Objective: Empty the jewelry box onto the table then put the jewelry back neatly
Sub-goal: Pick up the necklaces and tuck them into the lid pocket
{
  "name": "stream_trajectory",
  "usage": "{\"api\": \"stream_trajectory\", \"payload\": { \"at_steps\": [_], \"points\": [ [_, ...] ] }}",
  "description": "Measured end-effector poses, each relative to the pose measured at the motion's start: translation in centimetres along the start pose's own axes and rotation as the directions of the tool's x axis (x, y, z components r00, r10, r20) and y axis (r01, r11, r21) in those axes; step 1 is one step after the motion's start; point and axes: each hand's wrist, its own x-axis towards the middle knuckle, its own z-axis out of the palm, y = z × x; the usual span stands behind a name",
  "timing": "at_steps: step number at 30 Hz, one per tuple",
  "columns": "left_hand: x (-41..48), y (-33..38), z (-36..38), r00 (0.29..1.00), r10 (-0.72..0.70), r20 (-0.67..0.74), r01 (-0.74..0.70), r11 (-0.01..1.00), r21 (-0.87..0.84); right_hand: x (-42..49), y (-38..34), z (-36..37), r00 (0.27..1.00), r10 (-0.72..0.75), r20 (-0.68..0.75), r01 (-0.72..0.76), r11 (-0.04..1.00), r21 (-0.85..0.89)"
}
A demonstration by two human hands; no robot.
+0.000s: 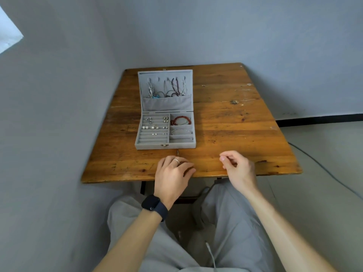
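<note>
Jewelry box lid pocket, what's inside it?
Necklaces hang from hooks in the lid, their lower ends dropping into the grey pocket. Its fabric covers whatever lies deeper.

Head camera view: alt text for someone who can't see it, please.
An open grey jewelry box, filled with earrings, bracelets and necklaces, sits on a wooden table. The left hand and right hand are at its near edge, empty.

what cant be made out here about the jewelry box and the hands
- Head view: the lid pocket of the jewelry box hides the lower ends of the necklaces.
- Pieces in the ring rolls are too small to tell earrings from rings.
- The back of the left hand hides its fingertips and anything under them.
- The right hand has curled fingers; whether they pinch something is too small to see.
</note>
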Motion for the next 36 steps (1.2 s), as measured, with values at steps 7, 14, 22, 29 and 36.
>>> {"api": "stream_trajectory", "payload": {
  "at_steps": [7,14,22,29,36],
  "points": [
    [1.0,0.8,-0.1,0.999,0.033,0.028,-0.034,0.999,0.035,-0.3,-0.4,0.0,1.000,0.026,0.000,-0.026,0.999,0.044],
    [6.7,2.4,0.2,0.999,-0.013,0.037,0.014,0.999,-0.033,-0.2,-0.9,-0.5,0.988,0.150,0.038,-0.155,0.968,0.199],
    [16.3,5.2,3.4,0.985,0.038,0.166,-0.030,0.998,-0.049,5.4,0.6,-4.7,0.964,0.241,0.115,-0.263,0.932,0.248],
    [24.4,7.8,9.8,0.969,0.050,0.243,-0.036,0.997,-0.063,15.3,4.2,-8.2,0.978,0.205,0.026,-0.205,0.979,-0.011],
    [32.1,10.1,16.7,0.971,0.047,0.234,-0.024,0.995,-0.099,24.6,9.3,-8.3,0.982,0.095,-0.160,-0.139,0.946,-0.293]
  ]
}}
